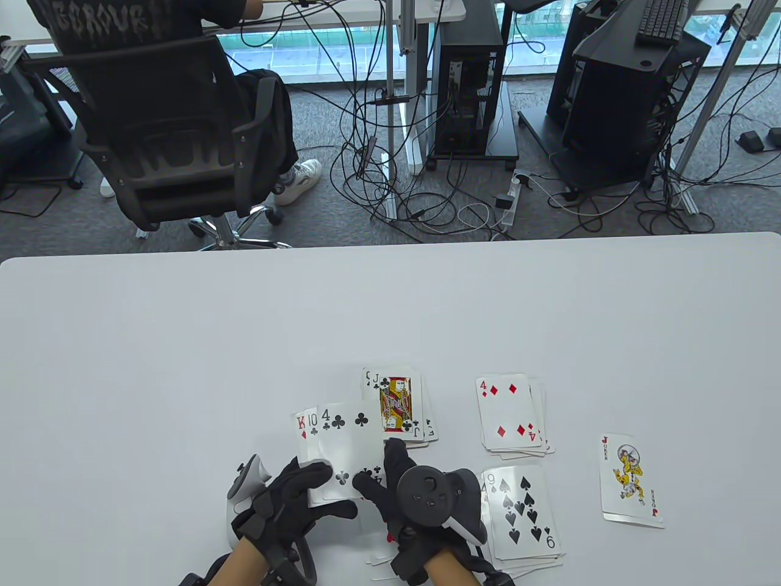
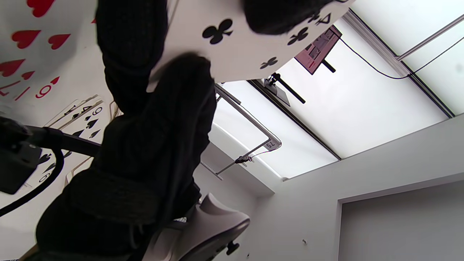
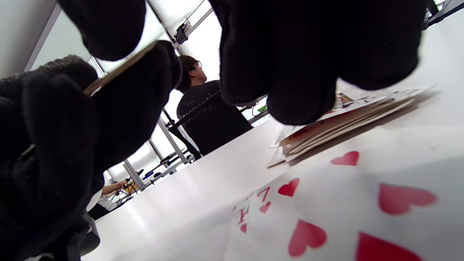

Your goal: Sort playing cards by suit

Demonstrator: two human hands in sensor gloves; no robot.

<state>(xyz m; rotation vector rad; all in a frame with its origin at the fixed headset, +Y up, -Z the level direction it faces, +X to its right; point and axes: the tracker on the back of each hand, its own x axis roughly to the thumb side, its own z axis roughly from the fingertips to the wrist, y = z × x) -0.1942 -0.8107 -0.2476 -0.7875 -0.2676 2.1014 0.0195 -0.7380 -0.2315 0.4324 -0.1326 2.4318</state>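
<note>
Black-gloved left hand [image 1: 299, 488] and right hand [image 1: 390, 482] grip fanned cards [image 1: 341, 439], hiding their lower halves.

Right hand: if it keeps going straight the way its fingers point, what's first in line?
Likely the clubs pile topped by the jack of clubs, just beyond the right hand and the 4 of clubs it pinches; height unclear.

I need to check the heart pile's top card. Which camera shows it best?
The right wrist view: the heart pile fills the foreground, its top card's 7 index readable. The left wrist view shows its pips and index in a corner. In the table view, the right hand hides almost all of it.
</note>
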